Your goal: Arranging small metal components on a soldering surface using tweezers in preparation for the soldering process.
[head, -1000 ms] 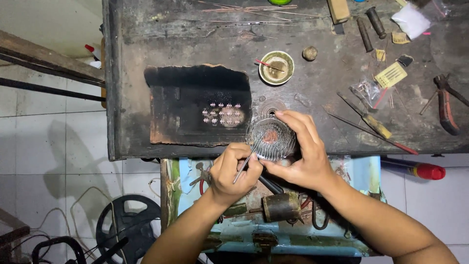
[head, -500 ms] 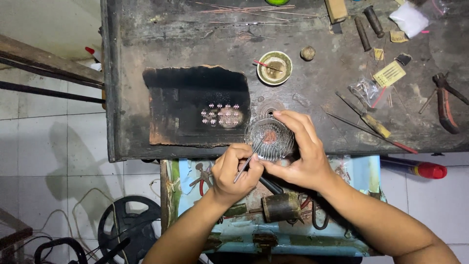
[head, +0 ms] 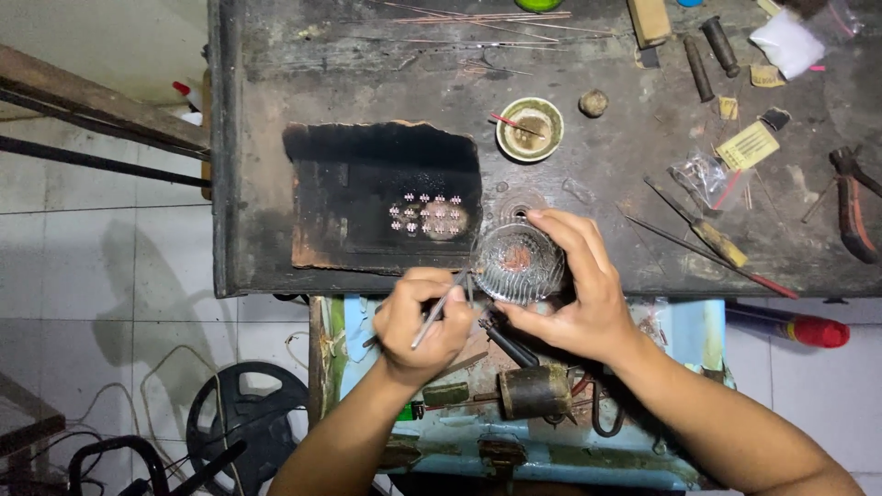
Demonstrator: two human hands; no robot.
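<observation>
My right hand [head: 577, 285] holds a small ribbed clear glass dish [head: 516, 264] at the near edge of a dark worn workbench [head: 588, 165]. My left hand [head: 421, 323] grips thin metal tweezers [head: 439, 307], whose tips reach the dish's left rim. Several tiny silvery pieces [head: 427, 213] lie in rows on a charred black board [head: 381, 195] just left of the dish.
A small green bowl [head: 529, 129] with a red-tipped stick sits behind the dish. Files, a screwdriver [head: 698, 225], pliers [head: 853, 204], a plastic bag and wires lie to the right. A red-capped marker [head: 790, 326] and a dark cylinder [head: 533, 392] rest on the shelf below. A reel [head: 241, 424] lies on the tiled floor.
</observation>
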